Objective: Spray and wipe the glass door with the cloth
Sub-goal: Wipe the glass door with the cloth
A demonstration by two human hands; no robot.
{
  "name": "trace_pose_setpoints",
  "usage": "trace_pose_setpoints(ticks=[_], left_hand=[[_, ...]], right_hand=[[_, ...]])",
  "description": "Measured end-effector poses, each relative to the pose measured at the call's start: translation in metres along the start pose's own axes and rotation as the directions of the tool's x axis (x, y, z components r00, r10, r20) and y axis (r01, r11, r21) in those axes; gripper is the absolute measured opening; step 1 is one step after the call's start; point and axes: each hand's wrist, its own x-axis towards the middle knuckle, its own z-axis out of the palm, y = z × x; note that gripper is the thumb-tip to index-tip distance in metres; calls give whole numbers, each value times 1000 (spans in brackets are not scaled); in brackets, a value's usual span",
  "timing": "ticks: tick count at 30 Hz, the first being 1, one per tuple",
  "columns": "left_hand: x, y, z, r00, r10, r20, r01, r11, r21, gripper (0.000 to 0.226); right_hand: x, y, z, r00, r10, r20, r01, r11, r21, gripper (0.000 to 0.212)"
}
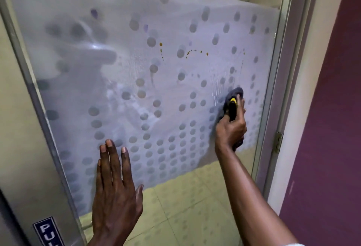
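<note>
Frosted film dotted with grey circles covered most of the framed glass door (136,70), streaked with wet spray and a few amber droplets. In the head view the left hand (115,193) lay flat and released, fingers spread on the pane near its lower left edge, probably to steady the door against the push of wiping. The right hand (231,128) was clenched round a soft grey cloth (235,92) and a black-and-yellow handled tool (232,109), pressing the cloth near the hinged right edge.
</note>
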Motion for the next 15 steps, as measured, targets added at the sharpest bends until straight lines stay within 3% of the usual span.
trace_pose_setpoints(ticks=[3, 6, 8, 11, 13, 15], left_hand=[[0, 11, 3, 998, -38, -40, 37, 999, -4, 144], [0, 26, 9, 996, -65, -56, 63, 998, -32, 141], [0, 37, 17, 997, -46, -57, 43, 998, -46, 141], [0, 44, 27, 998, -37, -54, 35, 998, -46, 141], [1, 45, 31, 998, -45, -50, 43, 998, -36, 142], [1, 44, 35, 998, -50, -38, 50, 999, -18, 140]], right_hand=[[-36, 2, 4, 983, -175, 47, 172, 983, 63, 61], [-75, 33, -17, 849, -459, 261, 467, 884, 35, 89], [-66, 56, -31, 796, -499, 342, 523, 852, 26, 95], [-22, 73, -33, 876, -422, 233, 440, 897, -31, 71], [10, 77, -30, 969, -232, 86, 238, 969, -62, 68], [31, 79, -27, 999, -49, 9, 50, 997, -52, 72]])
